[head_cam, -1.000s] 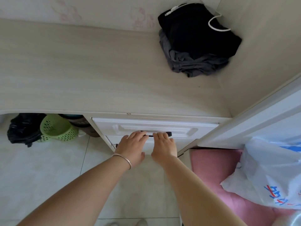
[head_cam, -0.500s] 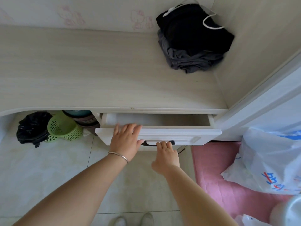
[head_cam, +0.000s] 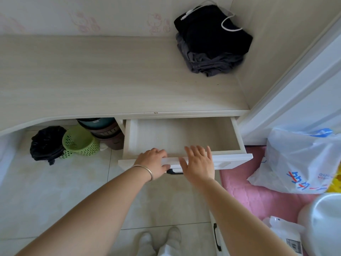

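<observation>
A white drawer (head_cam: 228, 160) under the pale wooden desk top (head_cam: 92, 80) stands pulled far out, and its inside (head_cam: 177, 133) holds nothing. My left hand (head_cam: 152, 164), with a metal bangle on the wrist, grips the top edge of the drawer front, fingers curled over it and thumb on the face. My right hand (head_cam: 198, 163) hovers over the front panel with fingers straight and spread, off the black handle (head_cam: 174, 172), which shows between my hands. A folded black garment (head_cam: 212, 34) lies on a grey one (head_cam: 208, 66) at the desk's far right corner.
Under the desk to the left are a black bin bag (head_cam: 46, 143), a green basket (head_cam: 79, 141) and stacked tubs (head_cam: 105, 130). On the right, a white plastic bag (head_cam: 299, 159) sits on a pink mat (head_cam: 258, 196) by a white door frame (head_cam: 295, 89).
The drawer has slid from shut to far out. My left hand now grips its top edge. My right hand has left the handle and risen with fingers spread.
</observation>
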